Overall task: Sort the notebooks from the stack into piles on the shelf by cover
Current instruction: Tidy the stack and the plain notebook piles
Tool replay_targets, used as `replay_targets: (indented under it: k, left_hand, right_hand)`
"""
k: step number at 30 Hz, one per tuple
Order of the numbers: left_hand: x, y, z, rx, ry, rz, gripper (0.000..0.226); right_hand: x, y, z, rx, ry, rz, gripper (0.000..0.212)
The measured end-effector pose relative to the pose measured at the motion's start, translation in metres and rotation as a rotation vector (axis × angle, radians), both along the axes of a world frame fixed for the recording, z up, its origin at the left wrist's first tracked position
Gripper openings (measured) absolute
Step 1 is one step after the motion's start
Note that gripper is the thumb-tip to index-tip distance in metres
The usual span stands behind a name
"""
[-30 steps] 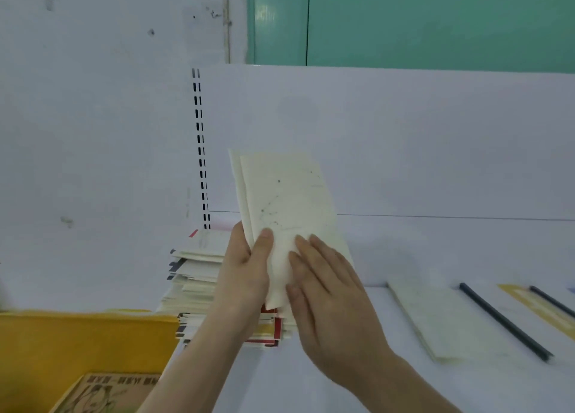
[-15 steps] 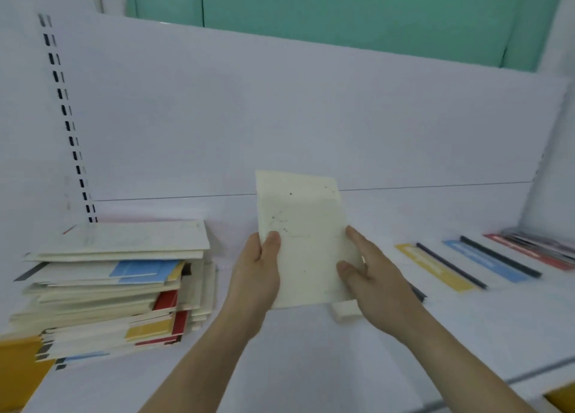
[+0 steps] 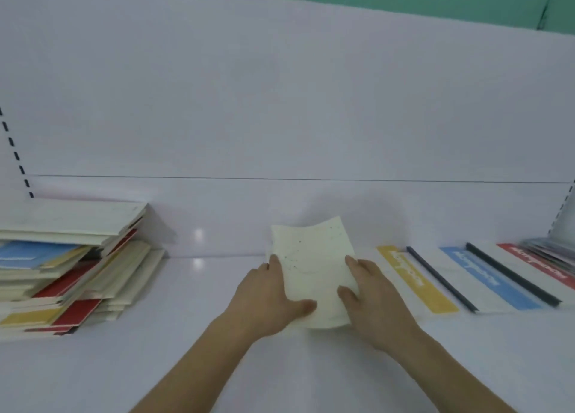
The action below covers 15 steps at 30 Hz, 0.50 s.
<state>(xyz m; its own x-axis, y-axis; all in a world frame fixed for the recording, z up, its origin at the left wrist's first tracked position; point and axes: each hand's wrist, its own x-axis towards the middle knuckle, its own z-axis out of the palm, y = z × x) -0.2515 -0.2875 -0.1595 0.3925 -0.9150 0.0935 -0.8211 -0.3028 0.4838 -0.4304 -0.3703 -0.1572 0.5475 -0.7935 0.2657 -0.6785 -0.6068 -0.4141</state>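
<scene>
1. Left hand (image 3: pixel 267 294) grips cream notebook (image 3: pixel 312 269) at its left edge, thumb on the cover, fingers curled under.
2. Right hand (image 3: pixel 370 294) holds its right edge, thumb on top.
3. Notebook sits low over the shelf (image 3: pixel 186 366), far edge curled up; contact unclear.
4. Stack (image 3: pixel 68 269) well left of notebook.
5. Yellow (image 3: pixel 415 278), blue (image 3: pixel 488 277), red (image 3: pixel 538 264) notebooks to its right.

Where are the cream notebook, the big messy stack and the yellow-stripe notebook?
cream notebook (image 3: pixel 314 266), head view, middle of its cover.
stack (image 3: pixel 71 219), head view, top cover.
yellow-stripe notebook (image 3: pixel 417 280), head view, its yellow stripe.
</scene>
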Motion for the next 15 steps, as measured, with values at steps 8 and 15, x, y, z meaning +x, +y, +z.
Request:
replay_targets:
  k: [8,15]
  left_hand:
    - [-0.006,0.005,-0.013,0.123,-0.239,0.017,0.075]
    - [0.008,0.021,-0.004,0.254,-0.2,-0.118,0.073]
  right_hand:
    - [0.0,-0.019,-0.014,-0.004,0.25,0.077,0.032]
    - [-0.013,-0.021,0.01,0.095,0.587,0.26,0.1]
